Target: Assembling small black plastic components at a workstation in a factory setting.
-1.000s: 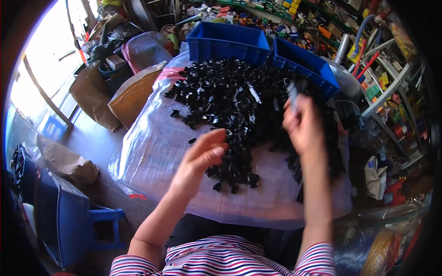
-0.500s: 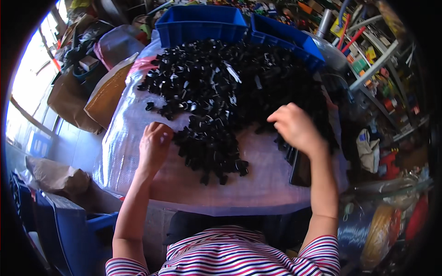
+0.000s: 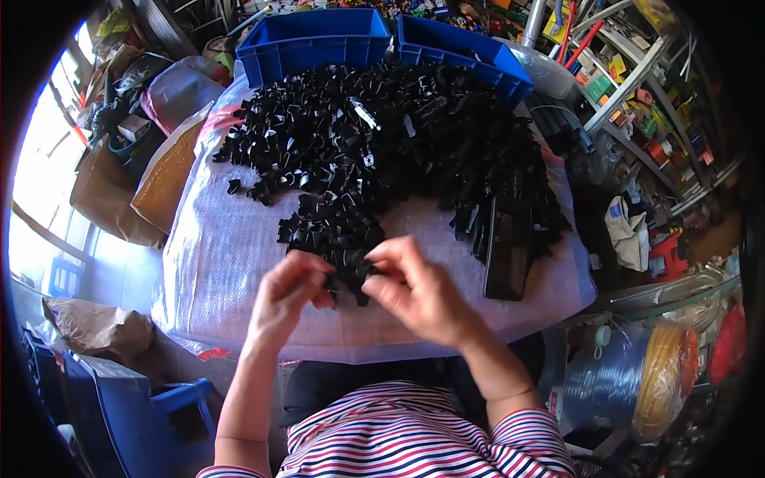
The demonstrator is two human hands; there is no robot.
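Both hands have been brought close together since the earlier frame, when the right hand was held over the right part of the heap of small black pieces and the left hand was placed left of its near end. Now they are faced toward each other at that near end, with a narrow gap left between the fingertips. On the right hand, thumb and forefinger are curved around a dark piece; whether it is gripped cannot be told against the black behind. On the left hand, the fingers are curled toward the thumb, and what is pinched, if anything, cannot be made out. The heap is spread over a white woven plastic sheet and is bordered at the far side by two blue plastic crates. A flat black rectangular slab is laid at the heap's right edge.
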